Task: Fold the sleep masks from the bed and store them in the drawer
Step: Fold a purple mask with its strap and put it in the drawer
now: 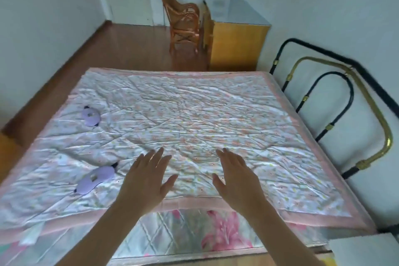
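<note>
Two purple sleep masks lie flat on the bed's floral quilt (194, 114). The nearer mask (95, 179) rests near the front left, just left of my left hand (146, 181). The farther mask (91, 116) lies by the quilt's left edge, well beyond reach of either hand. My left hand hovers over the quilt, palm down, fingers spread, holding nothing. My right hand (237, 179) hovers beside it to the right, also spread and empty. No drawer front is clearly visible.
A black and brass metal bed frame (336, 101) stands along the right wall. A rattan chair (183, 21) and a yellow wooden cabinet (237, 45) stand past the bed's far edge. A white surface (367, 250) sits at the bottom right corner. Wooden floor runs along the left.
</note>
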